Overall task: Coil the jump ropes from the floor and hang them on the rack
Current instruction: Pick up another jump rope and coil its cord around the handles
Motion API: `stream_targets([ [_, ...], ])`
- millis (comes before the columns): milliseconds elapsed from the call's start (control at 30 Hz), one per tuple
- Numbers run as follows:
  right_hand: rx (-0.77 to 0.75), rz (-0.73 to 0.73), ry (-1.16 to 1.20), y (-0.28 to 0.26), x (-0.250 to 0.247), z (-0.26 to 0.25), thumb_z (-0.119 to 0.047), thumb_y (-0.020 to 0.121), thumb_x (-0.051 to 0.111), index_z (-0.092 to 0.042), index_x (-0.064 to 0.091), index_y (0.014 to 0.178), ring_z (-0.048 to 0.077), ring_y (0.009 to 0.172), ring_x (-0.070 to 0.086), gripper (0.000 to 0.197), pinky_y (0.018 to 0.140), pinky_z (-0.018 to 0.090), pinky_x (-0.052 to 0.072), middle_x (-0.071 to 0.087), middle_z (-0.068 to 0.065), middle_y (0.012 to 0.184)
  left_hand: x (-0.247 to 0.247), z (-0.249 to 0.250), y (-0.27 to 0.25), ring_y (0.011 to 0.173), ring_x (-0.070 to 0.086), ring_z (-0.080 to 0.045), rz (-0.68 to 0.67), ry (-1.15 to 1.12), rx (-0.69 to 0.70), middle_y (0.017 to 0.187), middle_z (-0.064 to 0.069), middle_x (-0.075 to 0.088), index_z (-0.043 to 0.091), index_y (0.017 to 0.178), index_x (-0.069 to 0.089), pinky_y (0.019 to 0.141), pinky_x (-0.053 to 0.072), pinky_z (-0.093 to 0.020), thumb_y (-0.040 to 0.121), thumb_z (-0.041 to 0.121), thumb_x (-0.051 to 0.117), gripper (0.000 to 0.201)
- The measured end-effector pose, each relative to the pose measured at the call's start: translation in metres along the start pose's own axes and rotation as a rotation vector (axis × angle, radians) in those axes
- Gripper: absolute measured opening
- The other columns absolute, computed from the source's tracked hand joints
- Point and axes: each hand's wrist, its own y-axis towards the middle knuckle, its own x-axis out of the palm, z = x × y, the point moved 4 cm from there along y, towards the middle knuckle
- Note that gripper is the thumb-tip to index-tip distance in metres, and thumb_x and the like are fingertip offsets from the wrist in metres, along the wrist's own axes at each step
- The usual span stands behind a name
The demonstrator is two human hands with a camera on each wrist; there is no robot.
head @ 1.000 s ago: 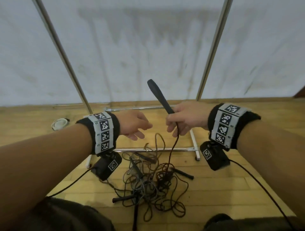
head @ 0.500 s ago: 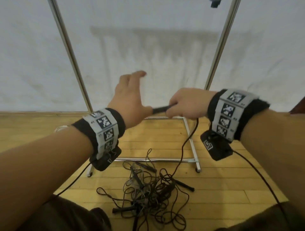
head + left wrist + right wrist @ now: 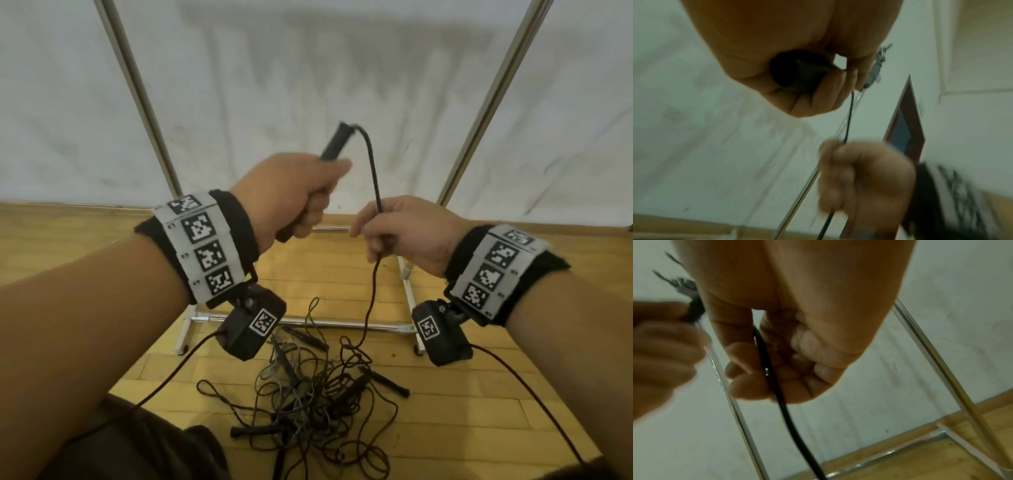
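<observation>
Rope handle [image 3: 334, 145], previously in the right hand [image 3: 404, 233], is now gripped by the left hand [image 3: 291, 195] at centre frame, while the cord [image 3: 375, 185] is pinched by the right, so coiling can be started.

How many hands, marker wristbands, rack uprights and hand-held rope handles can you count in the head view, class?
Hands: 2, left hand, right hand gripping the cord
Marker wristbands: 2
Rack uprights: 2
Held rope handle: 1, in the left hand
Total: 7

Prob. a gym or studio room; pale wood-plank floor [image 3: 462, 394]; plain white wall [image 3: 308, 85]; chrome tube rack [image 3: 137, 85].
</observation>
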Motion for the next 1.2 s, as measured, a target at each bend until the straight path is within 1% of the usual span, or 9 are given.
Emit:
stream_targets([
  [167, 0.235, -0.246, -0.316, 0.017, 0.009, 0.069, -0.028, 0.104, 0.055, -0.021, 0.073, 0.11, 0.012, 0.101, 0.073, 0.021, 0.098, 0.037, 0.056, 0.078, -0.002, 0.101, -0.037, 0.036, 0.009, 0.048, 0.033, -0.012, 0.174, -0.384, 0.159, 0.058, 0.008, 0.037, 0.026, 0.07, 0.054, 0.041, 0.032, -0.024, 0.098, 0.045, 0.068, 0.037],
  [300, 0.407, -0.358, -0.455, 0.021, 0.019, 0.11, -0.033, 0.108, 0.047, -0.02, 0.07, 0.117, 0.014, 0.108, 0.068, 0.028, 0.085, 0.021, 0.054, 0.076, -0.002, 0.111, -0.062, 0.04, 0.014, 0.05, 0.039, -0.013, 0.315, -0.449, 0.212, 0.06, 0.007, 0.041, 0.024, 0.071, 0.058, 0.045, 0.036, -0.026, 0.098, 0.044, 0.069, 0.035],
  [400, 0.29, -0.27, -0.603, 0.029, 0.011, 0.1, -0.034, 0.107, 0.047, -0.022, 0.071, 0.112, 0.005, 0.096, 0.069, 0.027, 0.078, 0.015, 0.051, 0.078, -0.007, 0.1, -0.06, 0.022, 0.028, 0.051, 0.051, -0.017, 0.316, -0.219, 0.148, 0.059, 0.002, 0.052, 0.023, 0.071, 0.061, 0.047, 0.044, -0.028, 0.099, 0.034, 0.069, 0.031],
  [533, 0.118, -0.013, -0.283, 0.036, -0.019, 0.048, -0.027, 0.106, 0.052, -0.014, 0.073, 0.104, 0.017, 0.093, 0.075, 0.025, 0.094, 0.038, 0.059, 0.079, 0.003, 0.091, -0.043, -0.002, 0.04, 0.06, 0.065, -0.024, 0.161, 0.002, 0.084, 0.067, -0.006, 0.066, 0.02, 0.075, 0.07, 0.052, 0.054, -0.032, 0.097, 0.027, 0.073, 0.024],
  [733, -0.27, 0.348, 0.14, 0.014, -0.066, -0.045, -0.025, 0.106, 0.049, -0.008, 0.073, 0.097, 0.026, 0.066, 0.072, 0.03, 0.068, 0.035, 0.063, 0.066, 0.004, 0.065, -0.021, -0.004, 0.044, 0.063, 0.071, -0.023, 0.0, 0.034, 0.078, 0.091, -0.013, 0.078, 0.02, 0.096, 0.082, 0.056, 0.058, -0.03, 0.092, 0.025, 0.076, 0.009],
  [833, -0.189, 0.296, -0.016, 0.008, -0.054, -0.04, -0.023, 0.105, 0.051, -0.009, 0.073, 0.097, 0.025, 0.06, 0.068, 0.027, 0.066, 0.036, 0.062, 0.066, 0.011, 0.065, -0.01, -0.006, 0.045, 0.063, 0.069, -0.022, -0.017, 0.026, 0.064, 0.093, -0.012, 0.079, 0.019, 0.099, 0.081, 0.057, 0.057, -0.031, 0.091, 0.026, 0.076, 0.011],
  [900, -0.073, 0.136, -0.291, 0.007, -0.033, -0.022, -0.022, 0.104, 0.053, -0.009, 0.073, 0.097, 0.023, 0.064, 0.071, 0.025, 0.067, 0.033, 0.062, 0.071, 0.019, 0.073, -0.001, -0.008, 0.044, 0.059, 0.065, -0.021, -0.03, 0.027, 0.066, 0.091, -0.011, 0.078, 0.02, 0.097, 0.081, 0.054, 0.055, -0.03, 0.09, 0.026, 0.076, 0.01],
  [1000, -0.022, -0.034, -0.463, 0.005, -0.014, -0.008, -0.023, 0.104, 0.051, -0.011, 0.073, 0.097, 0.021, 0.072, 0.073, 0.026, 0.074, 0.032, 0.058, 0.073, 0.014, 0.074, 0.01, -0.011, 0.042, 0.052, 0.058, -0.017, -0.033, 0.106, 0.087, 0.091, -0.01, 0.077, 0.026, 0.092, 0.081, 0.049, 0.049, -0.028, 0.085, 0.03, 0.079, 0.009],
  [1200, -0.094, 0.062, -0.368, -0.003, -0.022, -0.02, -0.024, 0.104, 0.051, -0.009, 0.073, 0.092, 0.014, 0.062, 0.071, 0.029, 0.059, 0.017, 0.053, 0.071, 0.009, 0.067, 0.012, -0.006, 0.042, 0.047, 0.052, -0.017, 0.087, 0.137, 0.066, 0.094, -0.007, 0.079, 0.021, 0.101, 0.069, 0.049, 0.045, -0.031, 0.073, 0.055, 0.084, 0.047],
])
